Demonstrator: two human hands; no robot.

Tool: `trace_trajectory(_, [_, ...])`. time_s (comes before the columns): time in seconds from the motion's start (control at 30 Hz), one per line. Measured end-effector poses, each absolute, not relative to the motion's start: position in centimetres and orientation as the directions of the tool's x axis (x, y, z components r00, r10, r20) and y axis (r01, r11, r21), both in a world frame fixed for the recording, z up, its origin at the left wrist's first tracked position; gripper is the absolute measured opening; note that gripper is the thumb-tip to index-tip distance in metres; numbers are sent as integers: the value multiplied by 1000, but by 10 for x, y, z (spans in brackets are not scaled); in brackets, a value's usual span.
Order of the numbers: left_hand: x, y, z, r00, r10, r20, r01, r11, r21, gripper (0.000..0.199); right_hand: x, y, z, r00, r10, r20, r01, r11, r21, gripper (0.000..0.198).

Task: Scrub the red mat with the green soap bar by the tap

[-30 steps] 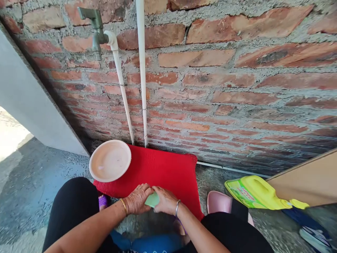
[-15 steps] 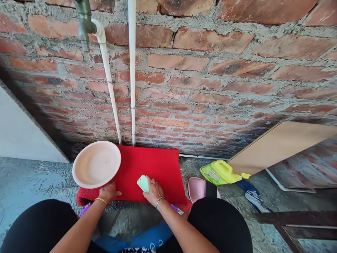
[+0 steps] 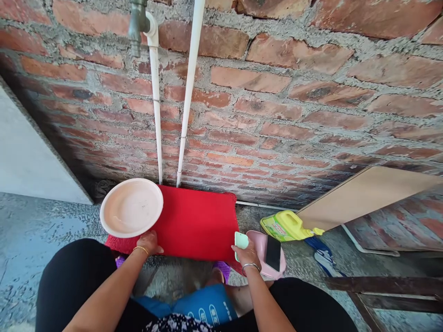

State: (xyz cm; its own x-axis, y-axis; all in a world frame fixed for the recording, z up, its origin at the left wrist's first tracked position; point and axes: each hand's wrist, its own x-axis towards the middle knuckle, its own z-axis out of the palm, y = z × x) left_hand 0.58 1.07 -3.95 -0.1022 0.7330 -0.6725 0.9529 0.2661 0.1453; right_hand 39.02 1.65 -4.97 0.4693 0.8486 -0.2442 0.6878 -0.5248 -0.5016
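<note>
My right hand point(image 3: 247, 253) is closed round a pale green scrub brush point(image 3: 241, 240) with a small hole at its end; its underside is hidden. It is at the right front corner of a red mat point(image 3: 197, 221), beside a pink plastic tray point(image 3: 258, 240) holding a black rectangular object point(image 3: 273, 253). My left hand point(image 3: 148, 241) lies on the mat's front left part, thumb stretched out, its fingers close to the rim of a pale pink basin point(image 3: 131, 207). The basin sits on the mat's left end.
A yellow jug point(image 3: 285, 226) lies beyond the tray, near a leaning brown board point(image 3: 367, 193). Blue-and-white footwear point(image 3: 327, 260) and a dark wooden frame point(image 3: 384, 287) are at the right. Two white pipes point(image 3: 157, 106) and a tap point(image 3: 135, 30) run along the brick wall. The concrete floor point(image 3: 62, 230) looks wet.
My right hand has moved right with the green scrub brush, from the middle of the mat to its right edge. My left hand stays by the basin. The view has shifted slightly.
</note>
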Motion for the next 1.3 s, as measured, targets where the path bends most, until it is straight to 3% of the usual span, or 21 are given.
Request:
trace_trajectory(0.1, [6, 13, -41, -106, 729, -676, 954, 267, 139, 72, 358, 9, -43, 399, 868, -296, 768, -493, -410, 71])
trace_trajectory(0.23, [6, 14, -42, -117, 714, -690, 949, 284, 133, 68, 295, -3, -39, 67, 916, -395, 913, -216, -347, 75])
trace_trajectory(0.3, [6, 13, -41, -126, 714, -689, 946, 295, 132, 66, 284, -7, -38, -7, 898, -439, 940, -144, -310, 73])
trace_trajectory(0.37, [7, 13, -41, -129, 720, -682, 945, 298, 136, 65, 295, -9, -34, 44, 889, -455, 947, -183, -266, 69])
trace_trajectory(0.57, [7, 14, -45, -124, 728, -674, 949, 285, 134, 62, 389, -4, -18, 476, 761, -441, 791, -590, -163, 63])
trace_trajectory(0.63, [8, 15, -47, -135, 726, -674, 945, 299, 133, 62, 395, 1, -18, 551, 732, -402, 742, -650, -166, 62])
trace_trajectory(0.7, [8, 16, -48, -145, 723, -676, 939, 316, 136, 62, 380, 9, -22, 502, 785, -362, 783, -591, -196, 61])
trace_trajectory(0.8, [10, 17, -47, -149, 717, -681, 932, 332, 146, 57, 336, 23, -34, 263, 901, -345, 907, -353, -230, 54])
trace_trajectory(0.9, [11, 17, -46, -170, 712, -681, 926, 352, 137, 56, 297, 37, -46, 134, 921, -366, 938, -237, -253, 41])
trace_trajectory(1.17, [11, 17, -50, -186, 713, -676, 920, 368, 135, 60, 302, 60, -44, 134, 916, -377, 932, -246, -267, 38])
trace_trajectory(1.3, [13, 19, -50, -203, 702, -682, 912, 389, 129, 58, 352, 60, -35, 374, 860, -347, 860, -461, -218, 52])
